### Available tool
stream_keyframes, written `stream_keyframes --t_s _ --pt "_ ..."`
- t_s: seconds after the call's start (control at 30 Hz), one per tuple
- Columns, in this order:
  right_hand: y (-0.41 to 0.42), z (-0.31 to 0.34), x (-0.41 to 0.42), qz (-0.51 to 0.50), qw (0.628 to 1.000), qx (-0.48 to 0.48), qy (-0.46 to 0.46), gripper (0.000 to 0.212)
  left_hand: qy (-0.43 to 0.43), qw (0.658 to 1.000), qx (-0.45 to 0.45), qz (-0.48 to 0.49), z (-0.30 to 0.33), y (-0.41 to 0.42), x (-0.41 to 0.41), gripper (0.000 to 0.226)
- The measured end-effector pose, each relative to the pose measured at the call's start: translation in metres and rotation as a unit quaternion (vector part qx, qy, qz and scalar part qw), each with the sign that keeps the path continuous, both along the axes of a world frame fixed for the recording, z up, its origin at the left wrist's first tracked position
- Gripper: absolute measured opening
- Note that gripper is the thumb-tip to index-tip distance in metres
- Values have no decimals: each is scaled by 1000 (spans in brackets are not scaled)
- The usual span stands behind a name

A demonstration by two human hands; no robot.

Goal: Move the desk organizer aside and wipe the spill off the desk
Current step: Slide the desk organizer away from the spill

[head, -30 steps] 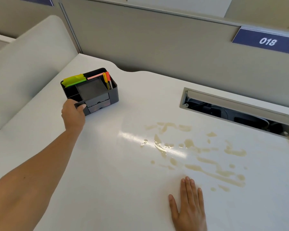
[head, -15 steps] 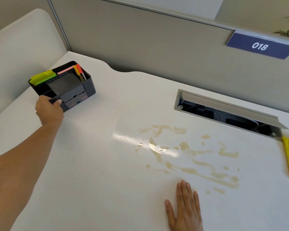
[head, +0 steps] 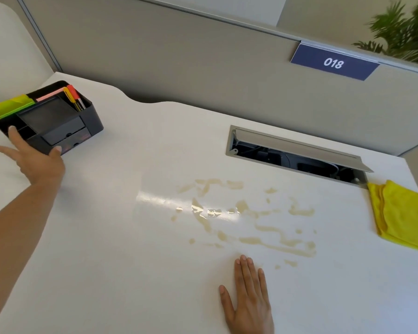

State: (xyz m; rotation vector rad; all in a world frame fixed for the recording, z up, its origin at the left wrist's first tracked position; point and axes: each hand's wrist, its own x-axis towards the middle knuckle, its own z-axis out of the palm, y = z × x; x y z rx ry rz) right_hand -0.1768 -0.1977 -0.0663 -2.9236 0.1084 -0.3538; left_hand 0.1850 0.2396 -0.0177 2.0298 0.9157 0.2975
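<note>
At the far left corner of the bench [head: 130, 273] sits the organizer [head: 58, 116], well apart from the spill [head: 246, 220] at the middle, with the left hand [head: 38, 162] spread loose against its near side, fingers splayed and grasping nothing. The right hand [head: 249, 302] lies flat and empty on the bench just beside the spill's near edge. With the organizer looking clear enough, the sensible move is to take the yellow cloth [head: 403, 215] at the right edge, fold it into a pad, and wipe from the outer drips inward so nothing spreads toward the open cable slot [head: 297, 153].
</note>
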Motion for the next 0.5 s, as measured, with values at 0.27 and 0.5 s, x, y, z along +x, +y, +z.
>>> stream_keyframes --t_s 0.27,0.5 --pt "1 2 -2 -1 999 24 31 67 -158 974 85 -142 3 -150 -125 71" --pt "3 10 -1 -4 998 25 65 66 -171 900 114 -384 -11 -289 -304 45"
